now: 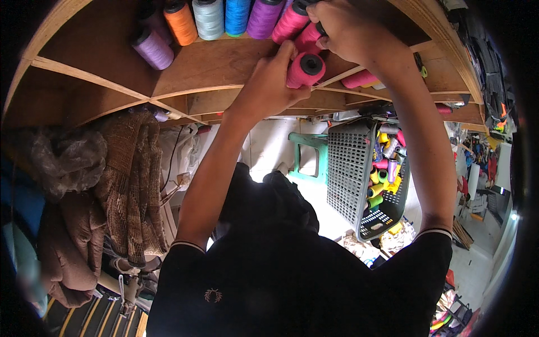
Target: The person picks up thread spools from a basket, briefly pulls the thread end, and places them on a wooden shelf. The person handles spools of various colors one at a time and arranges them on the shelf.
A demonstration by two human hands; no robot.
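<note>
My left hand (272, 84) is closed round a pink thread spool (305, 72), its dark core end tilted up at the front of the wooden shelf (196, 67). My right hand (351, 33) reaches in from the right, fingers bent over another pink thread spool (308, 39) just behind the first. Beside it, a third pink spool (290, 25) stands in a row with a purple spool (264, 18), a blue spool (237, 17), a pale grey-blue spool (208, 19) and an orange spool (180, 23). A lilac spool (154, 49) stands at the row's left end.
Below the shelf on the right is a dark perforated plastic basket (348, 174) with several coloured spools inside. A green stool (323, 160) stands beside it. Brown knitted cloth (129, 180) and clear plastic (64, 160) hang at the left. Wooden dividers split the shelf.
</note>
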